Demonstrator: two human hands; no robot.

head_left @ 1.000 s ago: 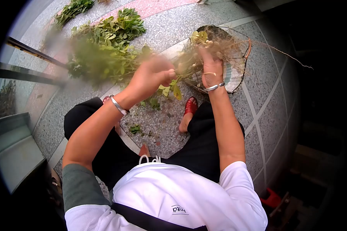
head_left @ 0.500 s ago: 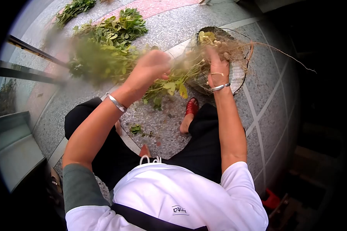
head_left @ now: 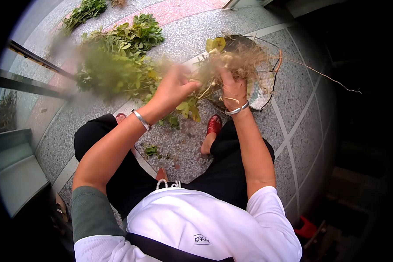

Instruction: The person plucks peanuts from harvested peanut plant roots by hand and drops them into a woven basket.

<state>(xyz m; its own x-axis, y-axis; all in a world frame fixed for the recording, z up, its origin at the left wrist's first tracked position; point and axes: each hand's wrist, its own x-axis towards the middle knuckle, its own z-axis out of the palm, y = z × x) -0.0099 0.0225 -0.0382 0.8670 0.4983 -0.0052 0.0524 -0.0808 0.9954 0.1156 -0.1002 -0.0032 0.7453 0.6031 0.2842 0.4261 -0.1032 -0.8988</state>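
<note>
My right hand (head_left: 234,91) is closed around a bunch of uprooted plants, with pale pods and a tangle of brown roots (head_left: 246,61) fanning out above and beside it. Below the roots, partly hidden, is a woven basket (head_left: 263,89) with a dark rim. To the left, my left hand (head_left: 174,89) is closed, its thumb reaching to the stems near the pods. Its fingers are blurred, so what they pinch is unclear. Yellow-green leaves (head_left: 190,109) hang between and below my hands.
Leafy green plants (head_left: 137,37) lie on the speckled floor ahead, with another bunch (head_left: 85,13) farther back. Small loose leaves (head_left: 151,150) rest between my feet. Metal bars (head_left: 35,87) stand at the left. One red sandal (head_left: 214,125) shows near the basket.
My right hand and the root clump have shifted left and slightly down. My left hand has moved a little right and down, closing the gap between my hands.
</note>
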